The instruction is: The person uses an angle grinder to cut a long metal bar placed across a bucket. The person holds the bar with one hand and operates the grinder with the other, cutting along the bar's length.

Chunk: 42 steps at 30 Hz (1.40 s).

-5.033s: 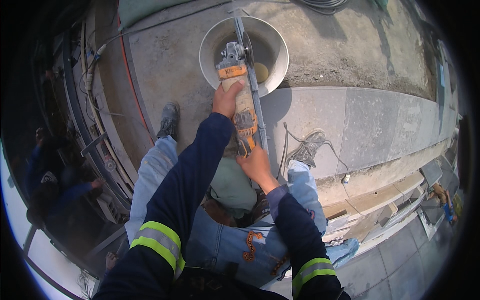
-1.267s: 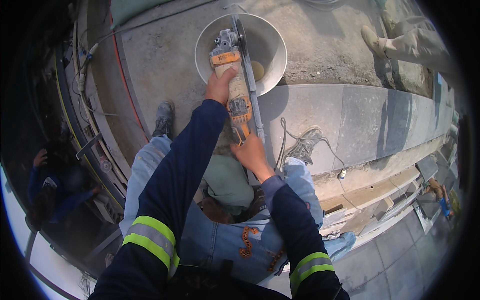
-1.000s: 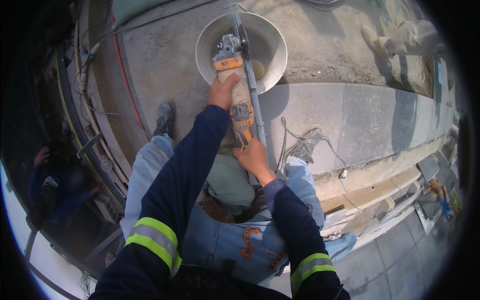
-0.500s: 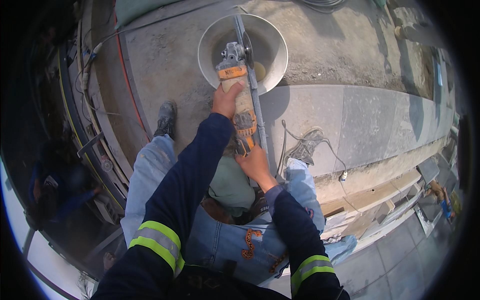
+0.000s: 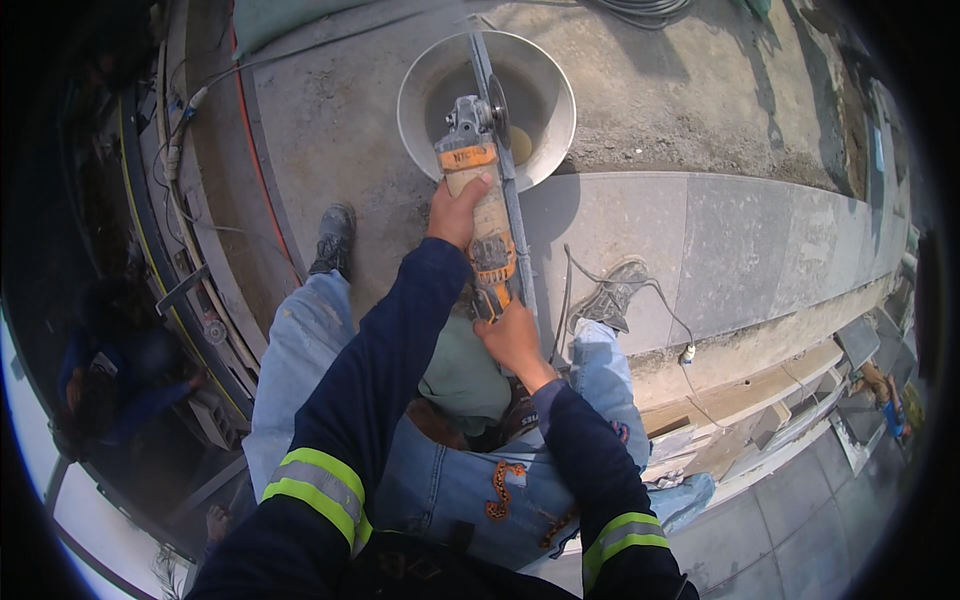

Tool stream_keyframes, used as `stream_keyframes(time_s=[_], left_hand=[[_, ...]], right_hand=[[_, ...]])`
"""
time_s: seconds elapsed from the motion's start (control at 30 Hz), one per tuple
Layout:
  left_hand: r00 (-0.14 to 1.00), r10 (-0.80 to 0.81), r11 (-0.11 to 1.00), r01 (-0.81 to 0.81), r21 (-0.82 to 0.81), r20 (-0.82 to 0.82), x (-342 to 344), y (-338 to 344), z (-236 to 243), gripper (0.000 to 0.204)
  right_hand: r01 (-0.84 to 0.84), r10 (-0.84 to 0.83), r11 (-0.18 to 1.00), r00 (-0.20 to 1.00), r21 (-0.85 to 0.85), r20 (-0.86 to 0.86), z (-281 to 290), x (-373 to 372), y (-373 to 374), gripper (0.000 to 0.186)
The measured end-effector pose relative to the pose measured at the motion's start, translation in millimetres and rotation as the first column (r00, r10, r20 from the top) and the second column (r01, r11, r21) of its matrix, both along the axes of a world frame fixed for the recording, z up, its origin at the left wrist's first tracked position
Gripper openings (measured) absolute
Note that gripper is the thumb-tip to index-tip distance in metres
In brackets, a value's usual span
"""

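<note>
An orange-and-grey angle grinder (image 5: 478, 215) is held in both my hands, its disc (image 5: 498, 103) at the far end. My left hand (image 5: 457, 212) wraps round its body behind the head. My right hand (image 5: 513, 340) is closed on its rear handle. Along the grinder's right side runs a long, narrow grey slab (image 5: 513, 205) standing on edge, its far end across a white bucket (image 5: 560, 120). The disc is against or very close to the slab; I cannot tell which. In the bucket lies a round yellowish thing (image 5: 519, 146).
Pale green cloth (image 5: 462, 375) lies between my legs. A dark cable (image 5: 640, 280) loops over my right boot (image 5: 610, 300) to a plug (image 5: 687, 353). Large grey slabs (image 5: 740, 250) stretch to the right. An orange hose (image 5: 262, 170) runs at left, near a person in dark shade (image 5: 125, 380).
The grinder and both hands have shifted slightly toward me along the slab. A limb seen at the far right edge is gone from view.
</note>
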<state>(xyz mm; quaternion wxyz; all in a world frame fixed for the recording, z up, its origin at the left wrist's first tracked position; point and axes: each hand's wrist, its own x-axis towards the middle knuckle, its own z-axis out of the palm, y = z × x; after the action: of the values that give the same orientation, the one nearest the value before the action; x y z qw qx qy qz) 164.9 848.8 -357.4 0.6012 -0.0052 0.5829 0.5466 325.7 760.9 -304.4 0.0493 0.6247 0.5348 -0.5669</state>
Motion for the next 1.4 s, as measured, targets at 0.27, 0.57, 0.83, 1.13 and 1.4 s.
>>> stream_keyframes(time_s=[0.27,0.57,0.83,1.13,1.4], left_hand=[[1.000,-0.006,1.000,0.006,0.019,-0.012,4,-5,4,0.045],[1.000,0.012,1.000,-0.012,-0.001,0.022,2,1,3,0.045],[0.999,-0.008,1.000,0.009,0.029,-0.040,-4,5,-11,0.045],[1.000,0.016,1.000,-0.016,0.010,0.008,-7,15,-7,0.044],[0.996,-0.028,0.998,0.032,0.050,-0.080,-14,22,-8,0.051]], right_hand=[[0.006,-0.006,1.000,1.000,0.007,-0.007,5,1,-2,0.052],[-0.023,0.023,1.000,0.999,0.005,-0.023,4,1,4,0.055],[0.002,-0.002,1.000,1.000,0.004,-0.006,3,-5,10,0.049],[-0.021,0.021,1.000,0.999,0.002,-0.037,0,-8,19,0.054],[-0.025,0.024,0.999,0.998,-0.025,-0.057,-10,-11,23,0.052]])
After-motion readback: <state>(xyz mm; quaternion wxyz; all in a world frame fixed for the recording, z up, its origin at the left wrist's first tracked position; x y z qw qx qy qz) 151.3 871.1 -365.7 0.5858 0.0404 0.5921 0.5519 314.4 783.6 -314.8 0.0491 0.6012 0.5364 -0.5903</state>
